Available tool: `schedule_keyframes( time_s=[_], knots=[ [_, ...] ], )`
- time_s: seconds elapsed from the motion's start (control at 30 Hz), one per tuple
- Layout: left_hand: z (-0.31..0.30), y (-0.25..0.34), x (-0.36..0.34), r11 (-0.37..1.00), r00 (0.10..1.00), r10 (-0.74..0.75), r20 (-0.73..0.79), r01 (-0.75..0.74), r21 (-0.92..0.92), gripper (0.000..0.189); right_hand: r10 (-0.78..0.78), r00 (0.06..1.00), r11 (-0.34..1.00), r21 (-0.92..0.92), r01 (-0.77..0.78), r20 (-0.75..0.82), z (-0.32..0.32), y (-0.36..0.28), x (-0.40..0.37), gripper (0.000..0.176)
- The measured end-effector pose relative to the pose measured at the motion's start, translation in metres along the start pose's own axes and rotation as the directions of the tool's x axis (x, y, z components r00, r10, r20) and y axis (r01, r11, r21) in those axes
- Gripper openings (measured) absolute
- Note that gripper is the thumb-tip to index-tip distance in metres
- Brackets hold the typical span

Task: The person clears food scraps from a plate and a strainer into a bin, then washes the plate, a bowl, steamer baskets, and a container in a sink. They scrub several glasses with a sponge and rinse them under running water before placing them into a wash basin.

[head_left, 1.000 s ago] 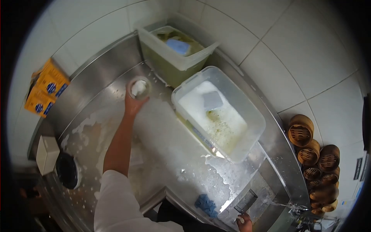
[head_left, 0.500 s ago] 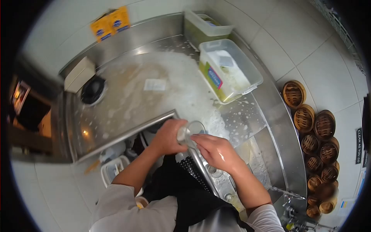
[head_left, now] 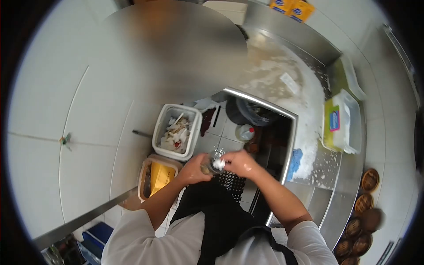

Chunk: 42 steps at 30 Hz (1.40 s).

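My left hand (head_left: pixel 194 170) is wrapped round a clear drinking glass (head_left: pixel 215 156) in front of my apron. At the glass, the fingers of my right hand (head_left: pixel 240 163) pinch a crumpled white wad (head_left: pixel 218 164) that looks like wet paper. Both hands are wet and close together over the tiled floor. Beyond them stands a white bin (head_left: pixel 193 152) full of crumpled paper scraps, slightly to the left. A second bin (head_left: pixel 140 183), holding something yellow, is nearer to my left forearm.
To the right, a steel sink counter (head_left: pixel 324 194) holds foamy water, a blue cloth (head_left: pixel 294 164) and a clear plastic tub (head_left: pixel 352 126). A white-capped jug (head_left: pixel 244 132) and a black bin (head_left: pixel 236 112) stand beneath its edge. Round bamboo steamers (head_left: pixel 364 203) line the right wall.
My view and body have turned left, away from the sink toward the bins. Both hands came along with the glass, and the white wad now shows in my right fingers.
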<state>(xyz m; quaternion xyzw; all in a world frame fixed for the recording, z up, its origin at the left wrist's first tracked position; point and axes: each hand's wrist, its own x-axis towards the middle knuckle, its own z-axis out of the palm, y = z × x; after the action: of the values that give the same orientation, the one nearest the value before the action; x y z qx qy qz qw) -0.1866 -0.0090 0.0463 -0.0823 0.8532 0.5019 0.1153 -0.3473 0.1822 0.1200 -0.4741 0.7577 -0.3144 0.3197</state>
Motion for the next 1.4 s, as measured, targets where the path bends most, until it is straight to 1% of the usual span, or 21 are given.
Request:
schedule_keyframes(
  time_s=[0.07,0.1,0.27,0.33,0.37,0.4,0.47,0.57,0.63,0.67,0.73,0.87,0.93,1.0,1.07,1.13,1.2,1.27,1.3,1.33,1.4],
  knots=[
    [-0.013,-0.045,-0.028,0.940,0.976,-0.154,-0.156,0.097,-0.327,0.076,0.015,0.996,0.996,-0.083,-0.022,-0.083,-0.005,-0.012,0.053,0.027],
    [-0.008,-0.076,-0.039,0.901,0.962,-0.122,-0.246,0.003,-0.434,0.083,-0.051,0.994,0.994,-0.100,0.041,-0.092,0.001,-0.011,0.087,0.028],
    [-0.038,-0.095,-0.069,0.880,0.915,-0.183,-0.361,-0.012,-0.475,0.093,-0.067,0.994,0.967,-0.252,0.043,-0.090,0.046,-0.032,0.173,0.031],
    [-0.048,-0.087,-0.061,0.944,0.882,-0.030,-0.470,-0.130,-0.304,0.093,0.173,0.979,0.976,0.150,-0.157,-0.105,0.032,-0.041,0.159,0.032],
    [-0.054,-0.076,-0.050,0.939,0.887,0.028,-0.461,-0.182,-0.293,0.093,0.073,0.981,0.938,0.346,-0.007,-0.178,0.032,-0.028,0.138,0.033],
    [-0.061,-0.058,-0.039,0.929,0.906,0.073,-0.416,-0.213,-0.302,0.093,0.093,0.989,0.944,0.326,-0.052,-0.113,0.017,-0.030,0.111,0.033],
    [-0.071,-0.018,-0.015,0.919,0.941,0.164,-0.297,-0.255,-0.301,0.090,0.001,0.960,0.954,0.289,0.082,-0.278,0.007,-0.024,0.054,0.035],
    [-0.056,0.017,0.030,0.927,0.966,0.247,-0.077,-0.259,-0.270,0.087,0.189,0.922,0.892,0.452,-0.017,-0.339,-0.006,-0.030,-0.043,0.067],
    [-0.032,0.068,0.060,0.838,0.838,0.544,0.050,-0.540,-0.074,0.082,0.208,0.866,0.906,0.423,0.004,-0.455,-0.002,-0.040,-0.103,0.095],
    [-0.006,0.077,0.073,0.830,0.829,0.543,0.137,-0.505,-0.236,0.079,0.211,0.837,0.909,0.416,0.021,-0.504,0.011,-0.040,-0.125,0.108],
    [0.050,0.146,0.071,0.846,0.838,0.452,0.307,-0.294,-0.445,0.084,0.311,0.614,0.790,0.557,0.257,-0.725,0.033,-0.051,-0.162,0.107],
    [0.146,0.269,0.044,0.785,0.490,0.618,0.614,-0.417,-0.458,0.090,0.355,-0.035,0.742,0.259,0.619,-0.934,0.065,-0.039,-0.240,0.082],
    [0.179,0.317,0.023,0.770,0.360,0.584,0.728,-0.530,-0.355,0.095,0.455,-0.140,0.621,0.201,0.758,-0.879,0.071,-0.057,-0.307,0.072],
    [0.209,0.366,-0.002,0.893,0.137,0.330,0.934,-0.367,-0.262,0.106,0.728,-0.134,0.416,0.278,0.866,-0.673,0.088,-0.064,-0.377,0.057],
    [0.239,0.381,-0.008,0.943,0.101,0.237,0.966,-0.263,-0.204,0.111,0.913,-0.044,0.138,0.207,0.969,-0.404,0.100,-0.059,-0.449,0.051],
    [0.273,0.382,-0.001,0.941,0.267,0.284,0.921,-0.264,-0.213,0.108,0.989,0.146,-0.141,0.109,0.984,-0.036,0.121,-0.007,-0.516,0.048],
    [0.307,0.372,0.014,0.957,0.357,0.258,0.898,-0.223,-0.187,0.091,0.963,0.234,-0.224,0.085,0.971,-0.136,0.158,0.086,-0.558,0.051],
    [0.330,0.359,0.021,0.999,0.612,-0.003,0.791,0.031,-0.020,0.070,0.967,0.253,-0.254,-0.001,0.967,0.038,0.190,0.174,-0.571,0.051],
    [0.337,0.358,0.010,1.000,0.689,-0.010,0.725,0.021,-0.006,0.058,0.968,0.185,-0.205,0.112,0.972,0.169,0.197,0.187,-0.572,0.052],
    [0.341,0.358,0.007,1.000,0.702,-0.018,0.712,0.019,0.007,0.058,0.965,0.206,-0.225,0.109,0.968,0.163,0.205,0.199,-0.576,0.052],
    [0.339,0.348,-0.005,0.994,0.677,-0.046,0.734,0.103,-0.033,0.058,0.870,0.475,-0.481,0.015,0.877,0.135,0.231,0.188,-0.595,0.055]
  ],
)
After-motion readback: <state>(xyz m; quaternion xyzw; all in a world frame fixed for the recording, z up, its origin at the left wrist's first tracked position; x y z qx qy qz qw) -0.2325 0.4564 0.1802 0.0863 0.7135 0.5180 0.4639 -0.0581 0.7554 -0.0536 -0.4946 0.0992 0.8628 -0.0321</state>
